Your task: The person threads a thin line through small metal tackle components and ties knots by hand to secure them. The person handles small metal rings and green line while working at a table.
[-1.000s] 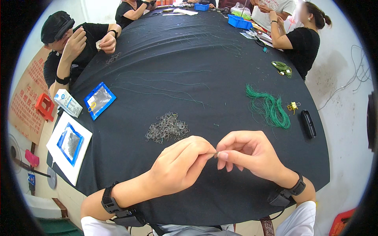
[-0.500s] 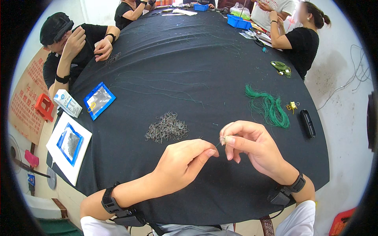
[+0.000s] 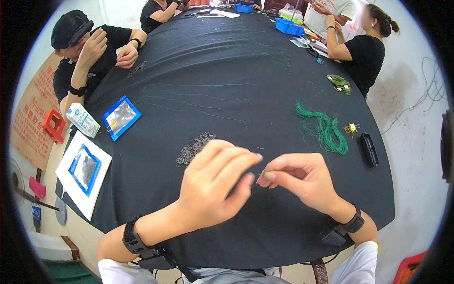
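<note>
My right hand point(image 3: 302, 182) is closed in a pinch, thumb against forefinger, on a small fish hook point(image 3: 259, 174); only a bit of the hook shows at the fingertips. Just left of it, my left hand point(image 3: 213, 182) has thumb and forefinger apart, with nothing I can make out between them. Beyond my left hand, which hides part of it, lies a tangled pile of dark wire fish hooks point(image 3: 190, 150). A loose hank of green thread point(image 3: 324, 128) lies on the black-covered table point(image 3: 283, 227) beyond my right hand.
At left are a blue-edged pouch point(image 3: 122, 118), a carton point(image 3: 83, 120) and a white board point(image 3: 78, 201) bearing another pouch. A yellow binder clip point(image 3: 351, 128) and a black case point(image 3: 369, 149) lie at right. Loose green threads point(image 3: 203, 97) stretch across the middle. Other people work around the table.
My left hand has risen and its thumb and forefinger have parted, covering more of the hook pile. The right hand has tipped slightly down and left, still pinching the hook.
</note>
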`<state>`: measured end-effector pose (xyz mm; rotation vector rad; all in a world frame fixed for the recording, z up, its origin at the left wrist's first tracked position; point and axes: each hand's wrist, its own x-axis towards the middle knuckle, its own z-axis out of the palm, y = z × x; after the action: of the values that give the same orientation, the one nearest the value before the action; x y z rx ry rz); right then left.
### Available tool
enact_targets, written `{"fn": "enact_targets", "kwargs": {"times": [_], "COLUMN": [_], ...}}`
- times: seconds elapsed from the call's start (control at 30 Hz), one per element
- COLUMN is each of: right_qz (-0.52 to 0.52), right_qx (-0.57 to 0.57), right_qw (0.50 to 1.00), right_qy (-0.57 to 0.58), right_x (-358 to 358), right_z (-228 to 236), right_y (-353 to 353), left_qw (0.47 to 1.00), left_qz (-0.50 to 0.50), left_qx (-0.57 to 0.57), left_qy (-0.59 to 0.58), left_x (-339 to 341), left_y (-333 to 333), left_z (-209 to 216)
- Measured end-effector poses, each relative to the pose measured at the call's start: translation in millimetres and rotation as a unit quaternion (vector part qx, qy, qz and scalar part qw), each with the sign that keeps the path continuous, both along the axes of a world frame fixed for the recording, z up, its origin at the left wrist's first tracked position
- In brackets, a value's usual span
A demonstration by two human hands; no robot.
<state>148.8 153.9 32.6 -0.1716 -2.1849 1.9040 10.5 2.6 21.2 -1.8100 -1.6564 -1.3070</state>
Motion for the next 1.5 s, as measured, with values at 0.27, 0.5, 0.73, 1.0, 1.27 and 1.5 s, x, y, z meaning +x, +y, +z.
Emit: {"fn": "enact_targets", "kwargs": {"times": [0.27,0.5,0.73,1.0,1.27,1.5], "right_qz": [-0.027,-0.014,-0.032,-0.049,0.045,0.007], "right_qx": [0.061,0.091,0.221,0.316,-0.217,-0.219], "right_qw": [0.998,0.996,0.975,0.947,0.974,0.961], "right_qy": [0.014,-0.016,-0.008,0.022,0.043,0.166], "right_x": [0,1,-2,-1,-5,11], "right_z": [3,2,-3,-2,17,46], "right_y": [-9,-6,-12,4,46,92], "left_qw": [0.999,0.997,0.997,0.987,0.94,0.916], "left_qz": [-0.038,-0.063,-0.033,-0.024,-0.056,-0.077], "left_qx": [0.012,-0.04,-0.073,-0.127,-0.182,-0.176], "left_qy": [0.006,-0.004,0.012,-0.092,-0.284,-0.352], "left_x": [5,2,0,-7,-13,-14], "left_y": [1,2,3,5,3,3], "left_z": [-6,-6,-14,-14,-8,-11]}}
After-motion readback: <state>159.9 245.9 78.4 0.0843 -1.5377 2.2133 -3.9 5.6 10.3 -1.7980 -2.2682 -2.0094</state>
